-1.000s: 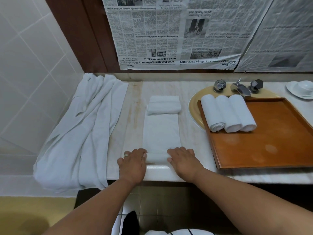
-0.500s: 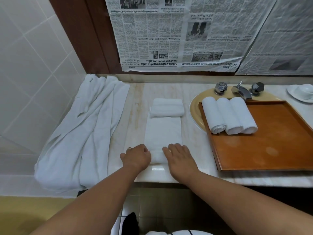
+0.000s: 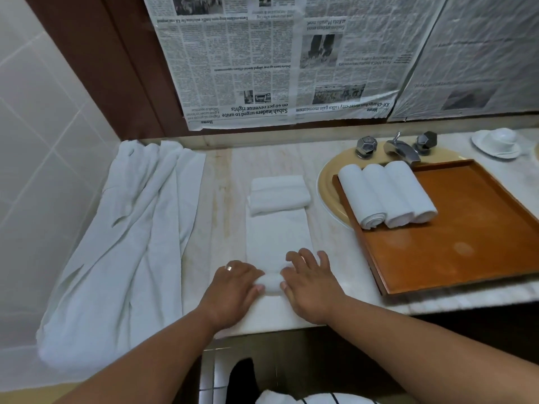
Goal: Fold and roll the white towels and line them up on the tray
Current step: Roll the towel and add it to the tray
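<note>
On the marble counter (image 3: pixel 335 243) right in front of you, one long towel (image 3: pixel 278 237) is lying flat, and its near end is curling up into a small roll. Your left hand (image 3: pixel 233 284) is gripping the left end of that roll, with its fingers bent down over it. One ring (image 3: pixel 229 268) is showing on that hand. Your right hand (image 3: pixel 312 282) is lying loose on the right end, with its fingers (image 3: pixel 303 258) spread out straight and pressing on the cloth, not grabbing it.

One folded towel (image 3: pixel 278 193) is sitting on the far end of the long towel.

To your right, one wooden tray (image 3: pixel 466 243) is resting partly over one yellow sink (image 3: pixel 326 185). Three rolled towels (image 3: pixel 385 193) are lying side by side at the tray's far left corner, touching each other.

Behind the tray, one metal tap (image 3: pixel 401 148) is standing between two knobs (image 3: pixel 364 145). One white cup (image 3: pixel 500 137) is sitting on one saucer (image 3: pixel 484 147) far to the right.

To your left, a big pile of white towels (image 3: pixel 131 243) is hanging over the counter edge. You cannot tell how many are in it.

Two sheets of newspaper (image 3: pixel 262 62) are hanging upside down on the wall behind the counter.
</note>
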